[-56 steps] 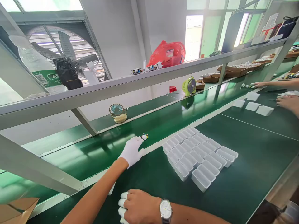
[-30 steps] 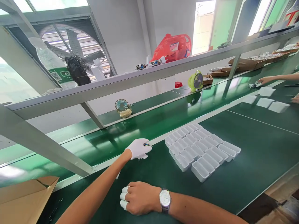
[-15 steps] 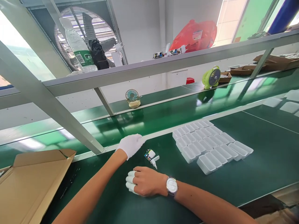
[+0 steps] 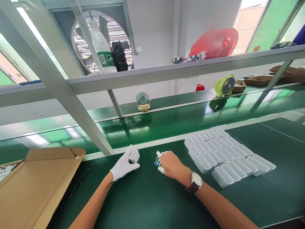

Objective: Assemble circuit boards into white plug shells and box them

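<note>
My left hand (image 4: 124,163), in a white glove, has a small white plastic case (image 4: 134,156) between its fingers and thumb. The fingers run along the case's left side and the thumb lies at its lower edge. To the right, my right hand (image 4: 171,163), with white finger covers on its tips, is closed on a small circuit board (image 4: 157,162). My fingers hide much of the board. Farther right, rows of open white translucent plastic cases (image 4: 221,156) stand on the green work surface (image 4: 147,200).
An open cardboard box (image 4: 40,187) stands at the left. A slanted metal post (image 4: 81,117) rises to a shelf (image 4: 152,71) holding a plastic bottle (image 4: 102,51) and a red bag (image 4: 214,41). Two small fans, one teal (image 4: 143,99) and one green (image 4: 224,86), stand behind.
My left hand has drawn back toward me, and a white case now shows in it. My right hand has moved forward and right onto the circuit board. The view has shifted left.
</note>
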`<state>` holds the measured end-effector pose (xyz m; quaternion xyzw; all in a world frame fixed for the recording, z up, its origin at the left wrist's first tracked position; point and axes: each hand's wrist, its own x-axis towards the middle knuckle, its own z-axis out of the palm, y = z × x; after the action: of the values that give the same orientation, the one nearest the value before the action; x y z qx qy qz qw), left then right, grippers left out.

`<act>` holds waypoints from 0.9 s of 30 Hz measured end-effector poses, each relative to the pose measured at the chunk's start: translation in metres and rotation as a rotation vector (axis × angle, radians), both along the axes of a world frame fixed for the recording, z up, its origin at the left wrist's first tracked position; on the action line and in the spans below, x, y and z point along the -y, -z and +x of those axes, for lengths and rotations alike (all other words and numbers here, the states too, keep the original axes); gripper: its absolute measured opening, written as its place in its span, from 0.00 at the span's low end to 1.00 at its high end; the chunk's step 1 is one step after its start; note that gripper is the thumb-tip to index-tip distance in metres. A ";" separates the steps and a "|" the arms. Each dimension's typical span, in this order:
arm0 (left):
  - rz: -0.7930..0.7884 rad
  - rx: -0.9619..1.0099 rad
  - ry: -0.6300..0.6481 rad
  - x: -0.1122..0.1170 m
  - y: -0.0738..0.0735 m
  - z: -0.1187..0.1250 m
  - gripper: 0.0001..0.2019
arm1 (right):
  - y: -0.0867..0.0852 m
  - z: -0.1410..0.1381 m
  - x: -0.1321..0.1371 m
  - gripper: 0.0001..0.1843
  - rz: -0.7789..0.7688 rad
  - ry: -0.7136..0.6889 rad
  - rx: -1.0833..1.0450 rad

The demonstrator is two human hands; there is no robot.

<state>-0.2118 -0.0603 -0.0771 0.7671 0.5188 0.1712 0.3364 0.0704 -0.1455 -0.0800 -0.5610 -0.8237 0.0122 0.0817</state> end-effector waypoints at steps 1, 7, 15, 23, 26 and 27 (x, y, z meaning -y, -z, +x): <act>-0.002 0.012 0.012 -0.002 0.002 0.002 0.53 | 0.000 0.001 -0.001 0.15 -0.018 -0.039 -0.004; -0.006 0.082 0.075 -0.002 0.006 0.010 0.43 | -0.003 0.014 -0.005 0.28 -0.087 -0.095 -0.054; 0.024 0.017 0.102 0.027 0.002 0.008 0.34 | -0.005 0.012 -0.005 0.15 -0.060 -0.110 -0.138; 0.043 0.148 0.044 0.054 0.009 0.010 0.38 | -0.015 -0.002 0.005 0.31 -0.057 -0.105 -0.612; 0.045 0.199 0.035 0.061 0.013 0.008 0.42 | -0.014 -0.007 0.012 0.33 0.011 -0.091 -0.747; 0.050 0.210 0.028 0.063 0.015 0.008 0.43 | -0.013 -0.009 0.014 0.34 0.034 -0.087 -0.755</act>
<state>-0.2041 -0.1232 -0.0922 0.7604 0.4654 0.2585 0.3720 0.0618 -0.1596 -0.0668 -0.4800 -0.7588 0.2079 0.3880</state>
